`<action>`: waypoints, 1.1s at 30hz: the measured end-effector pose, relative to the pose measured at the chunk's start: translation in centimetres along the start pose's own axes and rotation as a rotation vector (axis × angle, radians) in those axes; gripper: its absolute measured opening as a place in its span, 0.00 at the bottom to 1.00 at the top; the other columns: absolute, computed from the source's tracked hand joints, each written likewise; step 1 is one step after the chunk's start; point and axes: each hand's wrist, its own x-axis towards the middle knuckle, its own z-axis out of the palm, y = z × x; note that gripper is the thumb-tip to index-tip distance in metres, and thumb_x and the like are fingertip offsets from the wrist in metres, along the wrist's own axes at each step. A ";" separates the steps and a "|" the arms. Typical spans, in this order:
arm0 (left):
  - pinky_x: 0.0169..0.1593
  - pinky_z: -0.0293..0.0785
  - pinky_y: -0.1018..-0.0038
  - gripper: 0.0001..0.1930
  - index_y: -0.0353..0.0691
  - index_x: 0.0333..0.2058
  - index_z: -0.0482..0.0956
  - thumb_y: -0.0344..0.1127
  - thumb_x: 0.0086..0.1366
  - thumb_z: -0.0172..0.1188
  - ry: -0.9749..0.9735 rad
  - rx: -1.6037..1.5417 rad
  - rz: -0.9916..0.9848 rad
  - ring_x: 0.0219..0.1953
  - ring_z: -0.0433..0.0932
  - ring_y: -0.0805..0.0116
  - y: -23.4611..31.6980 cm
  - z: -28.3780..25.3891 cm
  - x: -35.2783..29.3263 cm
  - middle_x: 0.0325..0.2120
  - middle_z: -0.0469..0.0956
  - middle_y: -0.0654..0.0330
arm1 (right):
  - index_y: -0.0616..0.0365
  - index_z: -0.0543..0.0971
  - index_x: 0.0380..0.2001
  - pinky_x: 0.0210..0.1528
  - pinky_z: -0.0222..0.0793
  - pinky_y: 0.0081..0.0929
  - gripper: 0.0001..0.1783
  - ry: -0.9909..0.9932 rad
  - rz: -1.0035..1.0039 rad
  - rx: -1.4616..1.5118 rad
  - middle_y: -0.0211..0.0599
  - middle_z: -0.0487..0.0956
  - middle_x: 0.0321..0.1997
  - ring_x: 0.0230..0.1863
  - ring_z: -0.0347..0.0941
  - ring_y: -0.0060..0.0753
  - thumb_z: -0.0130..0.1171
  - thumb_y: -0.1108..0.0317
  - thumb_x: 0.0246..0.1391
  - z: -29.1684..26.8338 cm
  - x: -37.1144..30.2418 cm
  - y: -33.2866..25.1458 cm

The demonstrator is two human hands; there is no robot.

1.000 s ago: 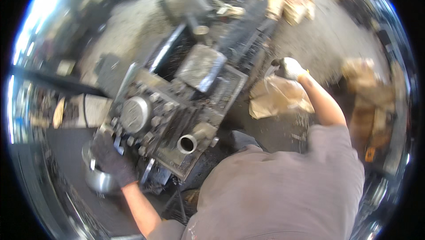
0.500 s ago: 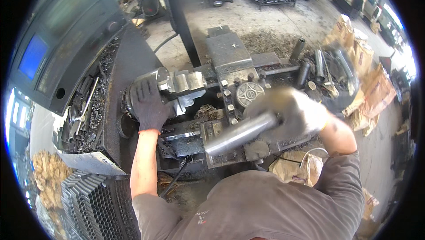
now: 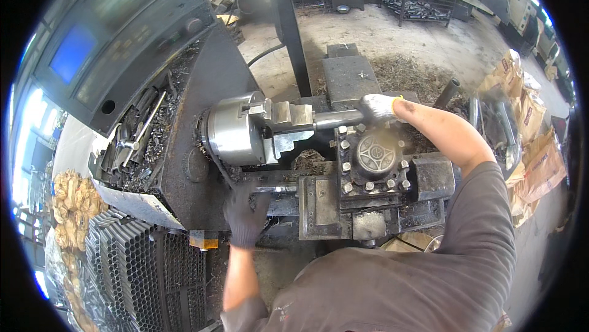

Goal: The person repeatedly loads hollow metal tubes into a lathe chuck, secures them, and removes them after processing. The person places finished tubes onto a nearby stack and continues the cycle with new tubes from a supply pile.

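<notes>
"Many tubes [image 3: 132, 264] are stacked to the left of the chuck [image 3: 236, 133], nearer the person. How's the left hand [image 3: 246, 215]?"

"Dark-gloved and blurred, on the chuck's near side; I cannot tell whether its fingers are curled or loose."

"And the metal bar [image 3: 336, 119]?"

"It reaches right from the chuck's stepped jaws; whether its end sits inside, I cannot tell."

"The right hand [image 3: 378, 109]?"

"Gloved, closed around the bar, right of the chuck."

"Beside it?"

"The round-capped tool post [image 3: 375, 155], also right of the chuck."
</notes>
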 end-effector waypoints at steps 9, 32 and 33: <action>0.36 0.72 0.60 0.24 0.53 0.27 0.71 0.64 0.75 0.55 0.837 -1.411 -1.313 0.23 0.67 0.67 -15.3 -3.4 -18.8 0.21 0.69 0.70 | 0.57 0.62 0.75 0.41 0.81 0.33 0.35 -0.214 -0.160 0.787 0.39 0.83 0.45 0.45 0.80 0.28 0.57 0.68 0.67 -1.1 9.1 -2.9; 0.70 0.70 0.50 0.27 0.35 0.63 0.77 0.39 0.68 0.67 0.624 0.321 0.034 0.64 0.76 0.44 -3.4 -9.9 -1.8 0.60 0.79 0.44 | 0.67 0.84 0.50 0.45 0.81 0.27 0.27 1.154 0.123 0.899 0.42 0.89 0.44 0.41 0.87 0.32 0.52 0.86 0.46 4.8 -22.0 -21.2; 0.66 0.72 0.51 0.22 0.35 0.58 0.82 0.38 0.67 0.66 0.483 0.486 0.020 0.58 0.78 0.41 -1.9 -10.3 2.3 0.54 0.82 0.46 | 0.66 0.85 0.49 0.44 0.81 0.27 0.27 1.178 0.085 0.870 0.42 0.89 0.43 0.40 0.86 0.32 0.51 0.87 0.45 5.5 -22.4 -20.9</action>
